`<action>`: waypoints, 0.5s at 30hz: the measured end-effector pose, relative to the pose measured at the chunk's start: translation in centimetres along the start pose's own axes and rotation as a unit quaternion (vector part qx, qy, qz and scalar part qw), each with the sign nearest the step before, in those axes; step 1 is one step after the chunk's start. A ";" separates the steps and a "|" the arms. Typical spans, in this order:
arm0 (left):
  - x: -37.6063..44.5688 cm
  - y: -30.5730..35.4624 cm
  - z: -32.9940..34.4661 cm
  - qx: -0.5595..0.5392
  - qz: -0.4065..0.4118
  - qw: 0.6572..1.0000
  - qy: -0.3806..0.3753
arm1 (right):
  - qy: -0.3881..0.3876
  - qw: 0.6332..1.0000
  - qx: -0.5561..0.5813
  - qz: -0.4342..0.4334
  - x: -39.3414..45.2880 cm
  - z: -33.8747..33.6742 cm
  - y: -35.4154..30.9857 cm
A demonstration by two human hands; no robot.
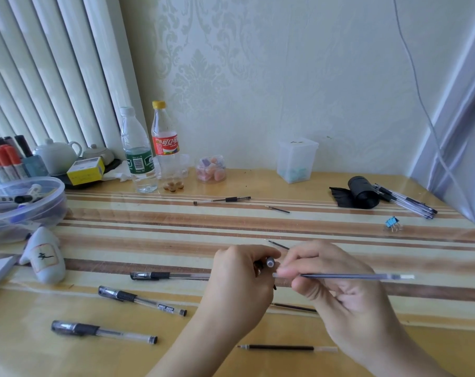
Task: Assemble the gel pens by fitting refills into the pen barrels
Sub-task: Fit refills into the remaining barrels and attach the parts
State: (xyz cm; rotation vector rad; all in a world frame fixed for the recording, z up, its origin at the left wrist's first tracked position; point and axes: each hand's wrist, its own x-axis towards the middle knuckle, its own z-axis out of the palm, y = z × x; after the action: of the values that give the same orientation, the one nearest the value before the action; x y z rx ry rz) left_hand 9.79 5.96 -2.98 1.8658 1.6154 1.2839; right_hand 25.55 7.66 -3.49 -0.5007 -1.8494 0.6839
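The desk (258, 229) is shiny, striped wood; the pens (142, 300) and bottles (138, 148) are clear, smooth plastic

light: bright, soft daylight from the blinds (48, 77) at upper left | shadows: faint | glare: pale sheen on the glossy table (258, 221) at centre | blur: refill (353, 276) smeared, frame slightly soft | distortion: wide-angle bending at edges

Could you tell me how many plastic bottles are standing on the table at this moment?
2. The green-labelled bottle stands at the back left by the wall, and the red-labelled bottle with a yellow cap stands immediately to its right. Nothing suggests another is hidden.
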 end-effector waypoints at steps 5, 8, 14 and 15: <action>-0.1 0.2 -0.1 0.049 0.065 0.997 0.003 | 0.032 0.999 -0.020 -0.027 -0.1 0.2 0.4; 0.0 0.0 0.1 0.084 0.091 0.992 0.002 | 0.031 0.999 -0.030 -0.031 0.0 0.2 0.5; 0.1 -1.1 0.7 0.133 0.091 0.987 -0.015 | 0.024 0.998 -0.043 -0.031 0.0 0.1 0.3; 0.1 -1.1 0.7 0.141 0.091 0.986 -0.017 | 0.022 0.998 -0.047 -0.033 0.0 0.0 0.2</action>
State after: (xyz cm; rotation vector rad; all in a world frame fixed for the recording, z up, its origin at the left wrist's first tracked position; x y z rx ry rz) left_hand 9.73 6.57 -4.17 2.2363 1.7156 1.1330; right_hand 25.50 7.86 -3.62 -0.5093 -1.8550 0.5394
